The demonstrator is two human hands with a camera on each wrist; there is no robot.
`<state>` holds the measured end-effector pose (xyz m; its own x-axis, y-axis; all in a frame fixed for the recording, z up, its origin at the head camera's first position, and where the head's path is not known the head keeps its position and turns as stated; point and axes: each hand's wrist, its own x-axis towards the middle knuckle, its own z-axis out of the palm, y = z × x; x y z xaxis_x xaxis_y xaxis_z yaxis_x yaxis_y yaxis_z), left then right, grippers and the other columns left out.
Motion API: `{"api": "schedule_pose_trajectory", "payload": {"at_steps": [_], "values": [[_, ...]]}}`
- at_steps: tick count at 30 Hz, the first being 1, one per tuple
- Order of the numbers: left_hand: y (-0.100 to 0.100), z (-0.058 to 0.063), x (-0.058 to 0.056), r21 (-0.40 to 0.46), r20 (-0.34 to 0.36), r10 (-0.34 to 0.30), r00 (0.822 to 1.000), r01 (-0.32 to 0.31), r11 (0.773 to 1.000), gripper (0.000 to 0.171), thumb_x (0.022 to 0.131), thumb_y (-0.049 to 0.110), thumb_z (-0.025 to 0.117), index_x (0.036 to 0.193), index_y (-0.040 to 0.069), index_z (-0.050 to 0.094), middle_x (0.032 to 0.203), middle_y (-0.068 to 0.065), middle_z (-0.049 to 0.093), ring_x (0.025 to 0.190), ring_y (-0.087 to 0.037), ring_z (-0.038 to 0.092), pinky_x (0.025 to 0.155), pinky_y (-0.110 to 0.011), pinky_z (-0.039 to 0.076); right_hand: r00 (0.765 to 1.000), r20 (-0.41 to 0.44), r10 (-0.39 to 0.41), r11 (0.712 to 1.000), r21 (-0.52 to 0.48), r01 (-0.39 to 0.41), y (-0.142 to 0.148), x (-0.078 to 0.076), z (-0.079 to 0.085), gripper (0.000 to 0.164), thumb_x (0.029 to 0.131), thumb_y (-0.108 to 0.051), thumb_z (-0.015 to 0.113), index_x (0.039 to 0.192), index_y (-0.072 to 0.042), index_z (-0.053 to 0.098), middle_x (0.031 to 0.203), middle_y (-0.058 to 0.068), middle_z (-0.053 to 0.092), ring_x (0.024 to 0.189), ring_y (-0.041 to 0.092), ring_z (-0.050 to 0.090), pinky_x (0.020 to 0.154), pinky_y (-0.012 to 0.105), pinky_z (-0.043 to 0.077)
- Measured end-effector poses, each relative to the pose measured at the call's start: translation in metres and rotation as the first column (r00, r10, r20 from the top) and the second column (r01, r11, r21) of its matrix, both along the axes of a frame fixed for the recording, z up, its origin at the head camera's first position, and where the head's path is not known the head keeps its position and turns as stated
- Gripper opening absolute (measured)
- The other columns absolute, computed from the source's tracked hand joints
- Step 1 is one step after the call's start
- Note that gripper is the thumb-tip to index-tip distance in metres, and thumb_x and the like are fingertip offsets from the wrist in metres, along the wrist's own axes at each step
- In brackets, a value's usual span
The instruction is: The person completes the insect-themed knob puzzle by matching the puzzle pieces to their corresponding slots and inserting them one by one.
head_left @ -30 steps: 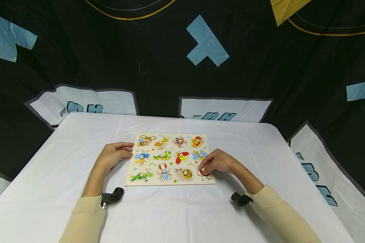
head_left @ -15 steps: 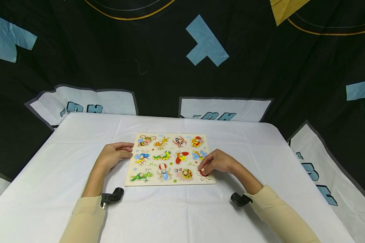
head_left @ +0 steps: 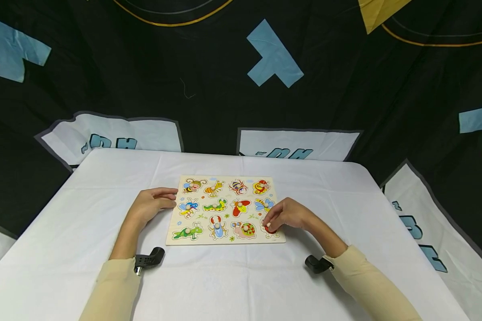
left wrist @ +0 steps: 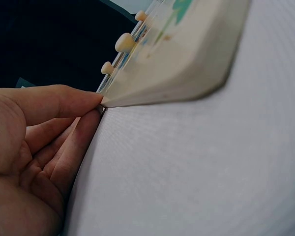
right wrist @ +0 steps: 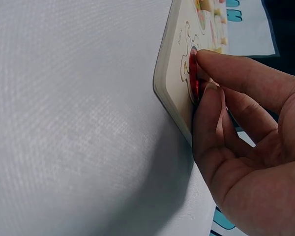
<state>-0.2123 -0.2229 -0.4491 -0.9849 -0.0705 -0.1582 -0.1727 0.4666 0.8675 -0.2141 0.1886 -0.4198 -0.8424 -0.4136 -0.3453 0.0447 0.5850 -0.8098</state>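
A wooden peg puzzle board [head_left: 225, 220] with several painted insect pieces lies on the cloth in the head view. My right hand [head_left: 289, 214] pinches a red puzzle piece [head_left: 271, 230] at the board's near right corner. Seen from the right wrist, the red piece [right wrist: 193, 73] sits close over its outlined spot, with thumb and fingertips around it; part of it is hidden behind them. At the opposite side, my left hand [head_left: 146, 207] touches the board's left edge with thumb and extended fingers. The left wrist view shows those fingertips [left wrist: 91, 104] right at the edge, beside rounded wooden knobs [left wrist: 124, 43].
A white cloth [head_left: 209, 285] covers the table under the board and both forearms. Black wrist cameras [head_left: 149, 258] are strapped to both wrists. Behind the table hangs a dark backdrop [head_left: 209, 89] with blue and yellow patches.
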Motion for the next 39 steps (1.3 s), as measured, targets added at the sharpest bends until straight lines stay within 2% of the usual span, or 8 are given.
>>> {"api": "schedule_pose_trajectory", "payload": {"at_steps": [11, 19, 30, 35, 39], "values": [[-0.001, 0.001, 0.003, -0.009, 0.006, 0.01, 1.0, -0.01, 1.0, 0.049, 0.087, 0.019, 0.073, 0.135, 0.012, 0.066, 0.119, -0.011, 0.072, 0.119, -0.026, 0.058, 0.105, -0.043, 0.039, 1.0, 0.028, 0.006, 1.0, 0.017, -0.007, -0.002, -0.003, -0.002, 0.022, 0.071, -0.001, 0.084, 0.092, -0.002, 0.081, 0.077, 0.004, 0.075, 0.07, 0.011, 0.066, 0.067, 0.026, 0.053], [-0.001, 0.001, 0.002, -0.007, 0.006, 0.005, 1.0, -0.004, 1.0, 0.048, 0.087, 0.018, 0.074, 0.135, 0.012, 0.066, 0.117, -0.01, 0.072, 0.117, -0.024, 0.059, 0.103, -0.04, 0.04, 0.999, 0.047, 0.007, 0.999, 0.035, -0.008, -0.003, -0.003, -0.001, 0.02, 0.071, -0.002, 0.083, 0.091, -0.004, 0.081, 0.076, 0.002, 0.075, 0.069, 0.011, 0.066, 0.065, 0.025, 0.052], [-0.003, 0.003, 0.0, -0.013, 0.027, -0.016, 1.0, 0.016, 1.0, 0.05, 0.087, 0.02, 0.076, 0.135, 0.012, 0.066, 0.122, -0.01, 0.072, 0.115, -0.021, 0.059, 0.099, -0.036, 0.041, 0.998, 0.049, 0.048, 0.999, 0.008, -0.048, -0.001, -0.004, 0.0, 0.021, 0.074, -0.002, 0.082, 0.095, -0.001, 0.08, 0.076, 0.002, 0.073, 0.07, 0.011, 0.064, 0.066, 0.026, 0.053], [-0.004, 0.007, 0.0, -0.03, 0.043, -0.044, 0.998, 0.045, 0.999, 0.05, 0.088, 0.019, 0.076, 0.136, 0.01, 0.065, 0.122, -0.01, 0.072, 0.11, -0.016, 0.061, 0.094, -0.03, 0.044, 1.0, -0.01, 0.017, 1.0, 0.027, -0.016, 0.002, -0.004, 0.004, 0.019, 0.08, -0.009, 0.08, 0.099, -0.005, 0.08, 0.082, 0.003, 0.075, 0.071, 0.014, 0.064, 0.069, 0.029, 0.054], [-0.005, 0.014, -0.003, -0.006, 0.076, -0.08, 0.994, 0.08, 0.997, 0.046, 0.094, 0.017, 0.07, 0.137, 0.004, 0.062, 0.125, -0.016, 0.071, 0.099, -0.01, 0.068, 0.086, -0.024, 0.052, 0.99, -0.124, -0.066, 0.994, 0.075, 0.075, 0.007, -0.004, 0.008, 0.022, 0.082, -0.01, 0.076, 0.104, -0.008, 0.079, 0.085, 0.005, 0.075, 0.071, 0.02, 0.064, 0.068, 0.033, 0.052]]}}
